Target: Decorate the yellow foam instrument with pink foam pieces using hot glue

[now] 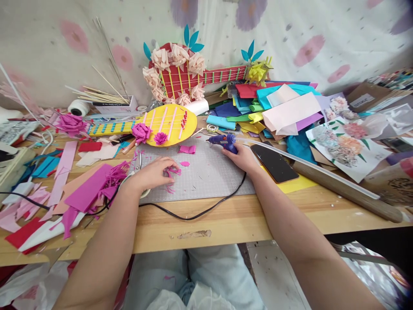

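My right hand (240, 157) is closed around a blue glue gun (226, 141) at the right side of the grey cutting mat (206, 181). A long clear glue stick (306, 165) runs out of its back. Over the mat's left part, the curled fingers of my left hand (156, 172) are on thin pink paper strips (173, 170). Scissors (138, 161) lie beside that hand, partly hidden by it. A folded pink paper piece (187, 149) and a small pink petal (185, 163) rest ahead of it. Behind the mat is a yellow paper guitar (180, 125) with pink flowers.
A red paper guitar (209, 77) with pale roses stands against the wall. Coloured paper (290, 107) is heaped at the back right. A phone (274, 162) lies by my right forearm. Pink paper scraps (87, 185) cover the left side. A black cord (193, 217) loops across the table's front.
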{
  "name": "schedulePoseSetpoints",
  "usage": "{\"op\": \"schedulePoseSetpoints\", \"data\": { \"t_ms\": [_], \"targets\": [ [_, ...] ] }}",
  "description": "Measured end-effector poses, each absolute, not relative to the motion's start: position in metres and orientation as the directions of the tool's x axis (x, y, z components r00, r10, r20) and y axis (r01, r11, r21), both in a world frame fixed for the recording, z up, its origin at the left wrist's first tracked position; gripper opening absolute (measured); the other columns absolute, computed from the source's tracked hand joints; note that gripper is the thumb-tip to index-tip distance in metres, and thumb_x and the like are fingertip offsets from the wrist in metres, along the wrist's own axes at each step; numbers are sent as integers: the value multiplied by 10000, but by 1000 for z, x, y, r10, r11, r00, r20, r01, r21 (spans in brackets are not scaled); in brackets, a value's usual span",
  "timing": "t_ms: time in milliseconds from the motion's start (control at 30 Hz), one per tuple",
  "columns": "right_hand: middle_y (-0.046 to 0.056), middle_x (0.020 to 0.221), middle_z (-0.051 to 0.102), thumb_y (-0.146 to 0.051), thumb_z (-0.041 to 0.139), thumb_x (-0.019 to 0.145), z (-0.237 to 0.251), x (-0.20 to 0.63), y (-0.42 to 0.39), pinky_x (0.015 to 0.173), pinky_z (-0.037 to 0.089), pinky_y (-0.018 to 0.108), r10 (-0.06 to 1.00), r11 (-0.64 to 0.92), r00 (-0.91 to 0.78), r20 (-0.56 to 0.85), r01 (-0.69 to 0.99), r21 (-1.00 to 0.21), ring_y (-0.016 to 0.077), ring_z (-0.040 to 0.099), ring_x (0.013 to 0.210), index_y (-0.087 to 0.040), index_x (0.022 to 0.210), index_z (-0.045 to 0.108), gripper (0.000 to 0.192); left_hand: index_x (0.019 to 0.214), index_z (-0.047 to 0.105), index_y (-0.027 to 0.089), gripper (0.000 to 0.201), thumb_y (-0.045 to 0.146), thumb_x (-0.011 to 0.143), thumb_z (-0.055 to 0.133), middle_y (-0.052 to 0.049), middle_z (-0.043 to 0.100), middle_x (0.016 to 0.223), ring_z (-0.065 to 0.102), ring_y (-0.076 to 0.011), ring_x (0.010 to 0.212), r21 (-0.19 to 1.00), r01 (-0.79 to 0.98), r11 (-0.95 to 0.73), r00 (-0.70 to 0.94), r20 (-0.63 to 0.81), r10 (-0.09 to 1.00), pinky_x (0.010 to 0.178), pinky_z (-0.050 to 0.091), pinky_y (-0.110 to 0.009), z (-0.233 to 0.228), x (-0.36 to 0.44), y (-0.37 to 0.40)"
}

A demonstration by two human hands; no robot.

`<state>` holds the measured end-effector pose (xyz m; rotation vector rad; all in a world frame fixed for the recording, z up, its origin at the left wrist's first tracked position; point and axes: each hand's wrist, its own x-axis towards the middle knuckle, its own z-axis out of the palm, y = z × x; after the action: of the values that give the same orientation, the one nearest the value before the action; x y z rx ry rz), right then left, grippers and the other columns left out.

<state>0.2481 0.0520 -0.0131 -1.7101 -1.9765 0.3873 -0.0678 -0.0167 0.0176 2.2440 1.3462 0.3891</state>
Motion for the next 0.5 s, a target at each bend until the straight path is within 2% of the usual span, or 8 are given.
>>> {"op": "schedulePoseSetpoints", "data": {
  "t_ms": [67, 133, 300, 500],
  "targets": [
    [75, 839, 648, -574, 528, 788, -13, 248, 52, 645, 372, 286, 980, 169, -86, 180, 842, -513, 210, 557, 757, -189, 864, 632, 406, 1143, 610, 272, 442, 248, 702, 630, -41, 599, 1054, 578, -188, 969, 576, 716, -394, 489, -11, 872, 855, 472, -326, 19, -67, -17],
    [72, 839, 649, -566, 533, 788, -14, 248, 52, 642, 370, 283, 981, 163, -82, 179, 845, -510, 209, 557, 755, -188, 870, 633, 399, 1181, 601, 279, 449, 224, 736, 587, -40, 584, 1062, 580, -171, 957, 599, 694, -400, 519, -31, 854, 855, 466, -310, 19, -66, -16],
    [64, 853, 652, -540, 545, 792, -14, 248, 53, 642, 367, 277, 981, 163, -86, 173, 848, -504, 207, 558, 758, -188, 895, 639, 378, 988, 685, 220, 250, 249, 782, 545, -47, 572, 1023, 568, -169, 940, 592, 693, -411, 536, -43, 843, 855, 446, -310, 14, -60, -13],
    [60, 834, 655, -556, 550, 782, -14, 248, 52, 635, 368, 274, 979, 170, -85, 185, 838, -518, 201, 558, 742, -186, 882, 648, 396, 779, 629, 180, 118, 210, 796, 516, -38, 613, 868, 567, -161, 819, 553, 714, -430, 518, -3, 856, 761, 436, -292, 10, -51, -12]
  ]
}}
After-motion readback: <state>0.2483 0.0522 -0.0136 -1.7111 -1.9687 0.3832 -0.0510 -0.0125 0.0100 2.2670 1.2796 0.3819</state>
